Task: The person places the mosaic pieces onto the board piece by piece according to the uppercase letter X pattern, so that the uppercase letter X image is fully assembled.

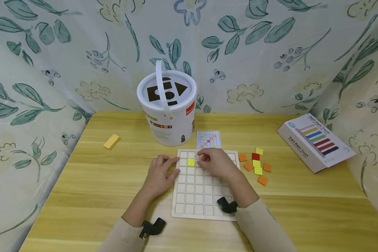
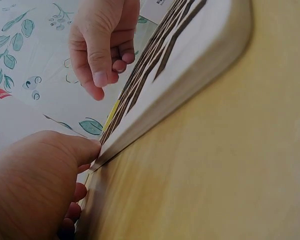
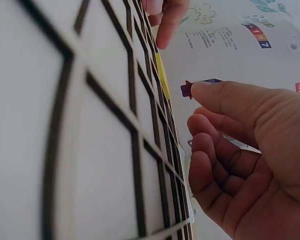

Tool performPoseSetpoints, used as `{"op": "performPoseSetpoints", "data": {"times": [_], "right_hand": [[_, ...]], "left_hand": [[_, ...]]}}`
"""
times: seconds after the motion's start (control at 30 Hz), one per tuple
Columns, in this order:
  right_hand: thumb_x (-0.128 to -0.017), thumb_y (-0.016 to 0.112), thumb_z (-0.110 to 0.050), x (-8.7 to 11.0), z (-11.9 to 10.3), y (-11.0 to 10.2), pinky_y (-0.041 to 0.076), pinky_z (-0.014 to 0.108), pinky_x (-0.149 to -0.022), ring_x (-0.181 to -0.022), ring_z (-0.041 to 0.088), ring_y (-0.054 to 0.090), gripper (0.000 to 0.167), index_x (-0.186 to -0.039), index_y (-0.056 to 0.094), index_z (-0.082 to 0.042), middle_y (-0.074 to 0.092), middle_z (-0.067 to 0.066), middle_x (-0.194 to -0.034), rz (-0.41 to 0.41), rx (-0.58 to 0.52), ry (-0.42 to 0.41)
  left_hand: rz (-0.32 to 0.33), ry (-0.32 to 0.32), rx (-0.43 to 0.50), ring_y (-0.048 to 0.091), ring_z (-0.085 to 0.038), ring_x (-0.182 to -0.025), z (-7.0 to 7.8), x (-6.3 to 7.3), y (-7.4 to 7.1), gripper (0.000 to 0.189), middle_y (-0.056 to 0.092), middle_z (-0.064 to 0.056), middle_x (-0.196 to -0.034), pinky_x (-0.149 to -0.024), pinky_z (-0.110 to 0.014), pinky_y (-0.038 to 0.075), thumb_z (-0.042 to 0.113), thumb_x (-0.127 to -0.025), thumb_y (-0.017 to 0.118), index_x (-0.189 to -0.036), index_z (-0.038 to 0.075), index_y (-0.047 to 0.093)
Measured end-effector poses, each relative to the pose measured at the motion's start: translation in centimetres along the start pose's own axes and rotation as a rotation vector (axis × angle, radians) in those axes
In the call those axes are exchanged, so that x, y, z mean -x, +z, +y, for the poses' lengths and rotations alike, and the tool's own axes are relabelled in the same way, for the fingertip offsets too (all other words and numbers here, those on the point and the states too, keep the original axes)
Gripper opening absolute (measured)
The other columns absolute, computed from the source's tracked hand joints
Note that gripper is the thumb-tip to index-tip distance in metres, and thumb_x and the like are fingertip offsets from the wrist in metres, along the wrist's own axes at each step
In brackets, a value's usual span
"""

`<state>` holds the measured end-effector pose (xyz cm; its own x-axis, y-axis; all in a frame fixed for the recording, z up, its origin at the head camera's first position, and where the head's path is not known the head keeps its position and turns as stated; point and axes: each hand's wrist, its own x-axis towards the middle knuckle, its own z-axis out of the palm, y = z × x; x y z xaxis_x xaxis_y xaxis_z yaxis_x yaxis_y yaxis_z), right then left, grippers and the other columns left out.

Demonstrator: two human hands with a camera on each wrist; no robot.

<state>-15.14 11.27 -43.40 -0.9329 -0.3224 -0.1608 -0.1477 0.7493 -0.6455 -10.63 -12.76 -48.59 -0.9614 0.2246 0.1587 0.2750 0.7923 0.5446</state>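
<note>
A pale wooden grid board (image 1: 186, 189) lies on the table, with one yellow tile (image 1: 191, 162) in an upper square. The left hand (image 1: 158, 176) touches the board's left edge with thumb and index fingertips, beside that tile. Over the upper rows, the right hand (image 1: 218, 162) hovers with fingers loosely bent. In the right wrist view, nothing shows between the thumb (image 3: 230, 100) and fingers of the right hand. Loose tiles lie right of the board: several orange tiles (image 1: 267, 167), several yellow tiles (image 1: 256, 163) and a red tile (image 1: 255, 156).
A printed colour-grid card (image 1: 209, 138) lies beyond the board. A white bucket (image 1: 170, 126) with a shape-cutout lid stands at the back. A yellow block (image 1: 111, 141) is on the left, a white toy box (image 1: 315, 143) on the right. Patterned cloth (image 1: 239, 63) hangs behind.
</note>
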Motion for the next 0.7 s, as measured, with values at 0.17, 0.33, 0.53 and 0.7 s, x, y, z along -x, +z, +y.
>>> {"op": "performPoseSetpoints", "data": {"times": [0.17, 0.33, 0.53, 0.7], "right_hand": [[-0.094, 0.075, -0.028, 0.4, 1.6, -1.9, 0.049, 0.031, -0.077, -0.086, 0.019, 0.058, 0.03, -0.12, 0.072, -0.015, 0.066, -0.001, -0.092, 0.031, -0.019, 0.021], [-0.094, 0.074, -0.027, 1.2, 3.7, -4.1, 0.048, 0.031, -0.077, -0.089, 0.022, 0.057, 0.034, -0.125, 0.07, -0.014, 0.066, 0.003, -0.098, 0.076, -0.052, 0.117], [-0.097, 0.071, -0.032, 2.3, 6.5, -6.4, 0.048, 0.03, -0.076, -0.093, 0.024, 0.057, 0.038, -0.13, 0.066, -0.013, 0.066, 0.008, -0.107, 0.125, -0.046, 0.208], [-0.097, 0.069, -0.031, 3.1, 8.8, -7.5, 0.049, 0.033, -0.08, -0.095, 0.027, 0.057, 0.038, -0.131, 0.065, -0.013, 0.065, 0.011, -0.112, 0.163, -0.043, 0.282]], "left_hand": [[0.013, 0.015, 0.0, 0.047, -0.027, -0.103, 0.0, 0.1, 0.0, 0.043, 0.058, -0.012, -0.123, -0.09, -0.041, 0.038, 0.03, -0.096, 0.069, -0.137, 0.018, 0.066], [0.015, 0.012, 0.001, 0.047, -0.027, -0.103, -0.1, 0.1, 0.0, 0.043, 0.057, -0.012, -0.122, -0.09, -0.041, 0.038, 0.03, -0.096, 0.069, -0.138, 0.018, 0.065], [0.012, 0.002, 0.007, 0.047, -0.027, -0.104, -0.2, 0.1, 0.0, 0.043, 0.058, -0.011, -0.122, -0.091, -0.042, 0.038, 0.03, -0.096, 0.069, -0.137, 0.019, 0.065], [0.01, 0.01, 0.01, 0.047, -0.027, -0.104, -0.2, 0.1, 0.1, 0.043, 0.058, -0.012, -0.122, -0.091, -0.042, 0.038, 0.031, -0.096, 0.069, -0.138, 0.019, 0.065]]}}
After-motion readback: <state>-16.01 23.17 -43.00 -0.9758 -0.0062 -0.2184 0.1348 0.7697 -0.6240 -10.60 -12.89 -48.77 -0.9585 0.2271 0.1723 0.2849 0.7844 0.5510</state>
